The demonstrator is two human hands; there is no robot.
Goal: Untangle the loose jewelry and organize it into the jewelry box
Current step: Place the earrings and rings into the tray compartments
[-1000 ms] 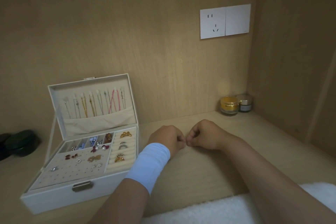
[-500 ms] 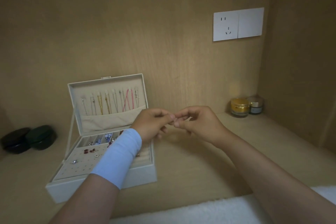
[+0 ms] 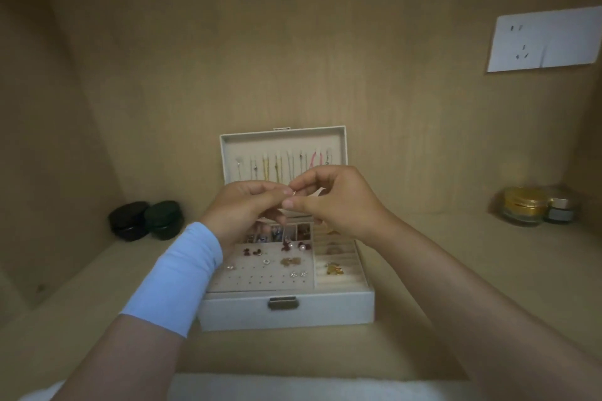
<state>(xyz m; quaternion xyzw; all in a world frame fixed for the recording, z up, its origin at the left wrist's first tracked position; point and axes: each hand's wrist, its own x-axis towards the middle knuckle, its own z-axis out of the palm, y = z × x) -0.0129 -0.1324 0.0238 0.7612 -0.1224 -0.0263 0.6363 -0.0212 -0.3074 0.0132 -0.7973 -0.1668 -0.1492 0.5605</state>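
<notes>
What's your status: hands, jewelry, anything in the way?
Over open jewelry box, left hand and right hand pinch one tiny piece between fingers. Piece too small to identify. Nothing blocking box.

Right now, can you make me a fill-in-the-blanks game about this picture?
The lid of the white jewelry box is ____.
The gold-lidded glass jar stands to the box's ____.
The left hand, with a light ____ sleeve on its wrist, and the right hand pinch a small jewelry piece.
Missing words: open, right, blue.
</notes>
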